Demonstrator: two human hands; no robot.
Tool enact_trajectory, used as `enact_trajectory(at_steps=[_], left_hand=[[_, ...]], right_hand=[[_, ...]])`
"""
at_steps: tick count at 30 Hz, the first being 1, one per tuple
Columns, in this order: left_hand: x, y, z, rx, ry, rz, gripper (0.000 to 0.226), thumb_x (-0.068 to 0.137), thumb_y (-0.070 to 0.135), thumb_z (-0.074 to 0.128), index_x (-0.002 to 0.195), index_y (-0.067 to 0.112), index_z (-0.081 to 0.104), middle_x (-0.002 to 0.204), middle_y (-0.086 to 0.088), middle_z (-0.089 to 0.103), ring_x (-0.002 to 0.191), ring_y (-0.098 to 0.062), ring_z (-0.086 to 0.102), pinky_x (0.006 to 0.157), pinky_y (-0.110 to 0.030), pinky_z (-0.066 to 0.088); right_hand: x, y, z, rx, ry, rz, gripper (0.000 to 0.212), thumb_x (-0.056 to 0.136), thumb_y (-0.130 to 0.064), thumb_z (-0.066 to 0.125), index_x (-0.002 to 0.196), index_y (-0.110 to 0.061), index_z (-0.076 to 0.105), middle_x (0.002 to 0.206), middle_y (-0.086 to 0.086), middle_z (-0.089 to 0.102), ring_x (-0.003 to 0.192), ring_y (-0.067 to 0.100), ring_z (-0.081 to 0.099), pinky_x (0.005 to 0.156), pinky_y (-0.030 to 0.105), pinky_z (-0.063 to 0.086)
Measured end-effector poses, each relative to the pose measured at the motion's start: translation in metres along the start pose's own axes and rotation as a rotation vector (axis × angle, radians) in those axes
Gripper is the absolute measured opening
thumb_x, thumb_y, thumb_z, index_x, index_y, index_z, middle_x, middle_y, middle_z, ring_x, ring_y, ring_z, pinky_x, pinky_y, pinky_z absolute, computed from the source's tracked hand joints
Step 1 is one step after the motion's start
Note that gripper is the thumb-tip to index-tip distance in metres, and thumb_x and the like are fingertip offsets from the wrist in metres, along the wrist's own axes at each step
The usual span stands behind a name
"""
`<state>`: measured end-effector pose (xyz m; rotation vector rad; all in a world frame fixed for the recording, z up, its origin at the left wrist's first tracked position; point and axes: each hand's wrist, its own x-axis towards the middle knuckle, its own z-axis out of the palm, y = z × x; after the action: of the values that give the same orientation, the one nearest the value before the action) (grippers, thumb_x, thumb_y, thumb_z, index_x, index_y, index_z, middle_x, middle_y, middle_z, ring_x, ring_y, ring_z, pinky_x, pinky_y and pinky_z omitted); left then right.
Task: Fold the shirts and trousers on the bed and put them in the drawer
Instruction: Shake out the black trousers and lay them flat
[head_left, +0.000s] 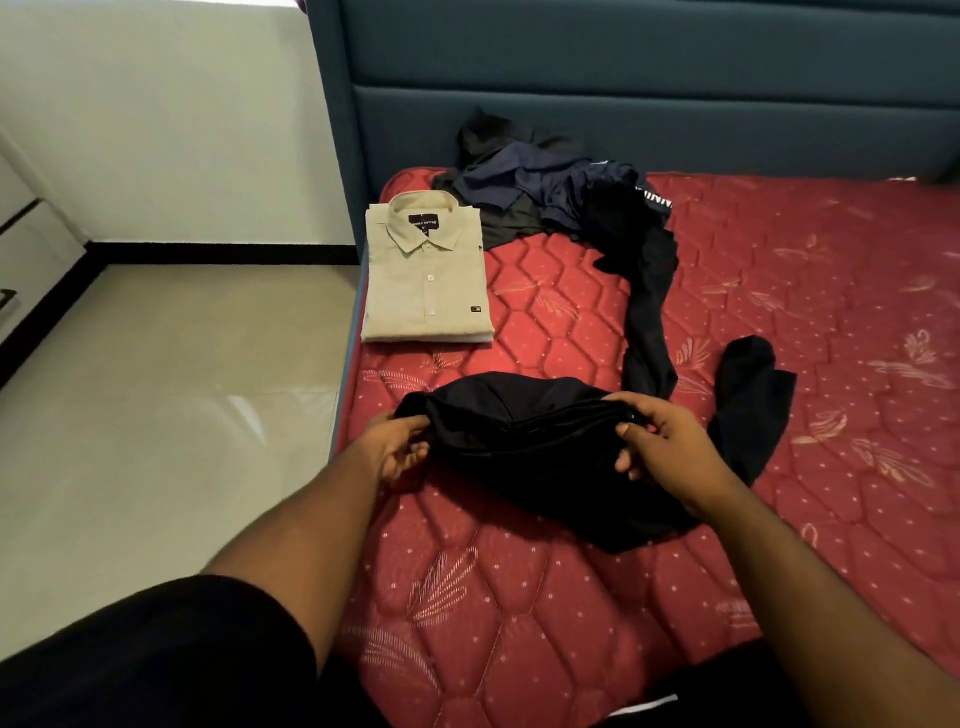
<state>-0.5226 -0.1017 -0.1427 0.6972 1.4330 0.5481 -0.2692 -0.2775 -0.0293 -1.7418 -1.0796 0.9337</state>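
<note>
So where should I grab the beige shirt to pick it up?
Slide flat hands under the two long sides of the beige shirt, coming from the near edge. It lies folded flat in a neat rectangle, collar away from you, so lifting from below probably keeps the folds from slipping open.

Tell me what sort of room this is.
Most likely a bedroom: a red quilted mattress against a padded blue headboard, clothes on it including a folded beige shirt, and drawer fronts at far left.
</note>
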Motion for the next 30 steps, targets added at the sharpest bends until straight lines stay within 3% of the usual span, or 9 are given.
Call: enact_trajectory(at_steps=[6, 8, 12, 15, 18, 21, 23, 25, 30], left_hand=[[0.006, 0.007, 0.022, 0.182, 0.103, 0.044, 0.027, 0.09, -0.002, 0.059, 0.095, 0.017, 0.041, 0.074, -0.01, 0.053, 0.055, -0.021, 0.049, 0.046, -0.028, 0.041], [0.01, 0.001, 0.024, 0.18, 0.091, 0.137, 0.025, 0.088, -0.009, 0.054, 0.095, 0.013, 0.046, 0.083, -0.015, 0.057, 0.056, -0.021, 0.05, 0.038, -0.026, 0.043], [0.003, 0.028, 0.02, 0.239, 0.113, 0.334, 0.042, 0.074, -0.014, 0.071, 0.108, 0.001, 0.052, 0.094, -0.018, 0.059, 0.07, -0.022, 0.055, 0.047, -0.025, 0.046], [-0.019, 0.102, 0.016, 0.437, 0.026, 0.425, 0.022, 0.079, -0.01, 0.068, 0.096, 0.003, 0.061, 0.079, -0.019, 0.06, 0.054, -0.02, 0.052, 0.036, -0.019, 0.039], [-0.072, 0.21, 0.005, 0.611, 0.17, 0.732, 0.016, 0.081, -0.005, 0.064, 0.09, 0.008, 0.069, 0.072, -0.015, 0.06, 0.049, -0.022, 0.058, 0.042, -0.021, 0.045], [-0.15, 0.284, 0.002, 0.696, 0.481, 1.275, 0.049, 0.076, -0.005, 0.058, 0.117, 0.02, 0.065, 0.112, -0.008, 0.058, 0.085, -0.022, 0.059, 0.079, -0.032, 0.048], [-0.194, 0.308, 0.002, 1.147, 0.327, 1.23, 0.042, 0.081, -0.005, 0.05, 0.114, 0.015, 0.065, 0.106, -0.009, 0.062, 0.083, -0.022, 0.063, 0.07, -0.031, 0.049], [-0.231, 0.328, -0.006, 1.408, 0.106, 0.891, 0.038, 0.084, -0.008, 0.037, 0.104, 0.007, 0.067, 0.092, -0.017, 0.07, 0.07, -0.029, 0.071, 0.055, -0.033, 0.055], [-0.312, 0.368, -0.043, 0.727, -0.237, 1.023, 0.034, 0.087, -0.012, 0.057, 0.103, 0.018, 0.061, 0.086, -0.013, 0.069, 0.06, -0.025, 0.069, 0.046, -0.029, 0.055]], right_hand=[[0.005, 0.005, 0.002, 0.203, 0.024, 0.028, 0.036, 0.092, 0.018, 0.041, 0.111, -0.007, 0.06, 0.087, 0.011, 0.063, 0.067, 0.014, 0.07, 0.066, 0.022, 0.058], [0.006, 0.006, 0.0, 0.224, 0.065, 0.004, 0.039, 0.089, 0.019, 0.047, 0.109, -0.011, 0.06, 0.089, 0.006, 0.063, 0.068, 0.012, 0.068, 0.069, 0.021, 0.058], [0.02, -0.002, -0.012, 0.04, 0.106, -0.034, 0.038, 0.08, 0.016, 0.065, 0.109, -0.008, 0.063, 0.082, 0.01, 0.065, 0.06, 0.007, 0.065, 0.062, 0.019, 0.056], [0.049, -0.032, -0.04, 0.076, 0.175, -0.032, 0.028, 0.084, 0.016, 0.059, 0.107, 0.001, 0.057, 0.073, 0.016, 0.059, 0.046, 0.008, 0.062, 0.051, 0.022, 0.056], [0.07, -0.1, -0.081, 0.159, 0.306, -0.187, 0.023, 0.09, 0.011, 0.056, 0.109, -0.001, 0.053, 0.078, 0.016, 0.059, 0.045, 0.01, 0.064, 0.052, 0.024, 0.058], [0.077, -0.178, -0.114, 0.194, 0.421, -0.396, 0.017, 0.091, 0.008, 0.057, 0.102, -0.006, 0.056, 0.083, 0.009, 0.061, 0.052, 0.01, 0.066, 0.059, 0.024, 0.059], [0.073, -0.222, -0.131, 0.143, 0.367, -0.436, 0.019, 0.09, 0.007, 0.058, 0.106, -0.003, 0.056, 0.085, 0.015, 0.061, 0.05, 0.012, 0.066, 0.056, 0.026, 0.059], [0.065, -0.257, -0.144, 0.053, 0.296, -0.446, 0.021, 0.089, 0.008, 0.059, 0.107, -0.001, 0.056, 0.086, 0.022, 0.059, 0.047, 0.014, 0.065, 0.053, 0.028, 0.059], [0.032, -0.315, -0.163, 0.101, 0.345, -0.498, 0.023, 0.088, 0.007, 0.061, 0.11, 0.004, 0.056, 0.083, 0.022, 0.06, 0.048, 0.019, 0.067, 0.051, 0.033, 0.059]])
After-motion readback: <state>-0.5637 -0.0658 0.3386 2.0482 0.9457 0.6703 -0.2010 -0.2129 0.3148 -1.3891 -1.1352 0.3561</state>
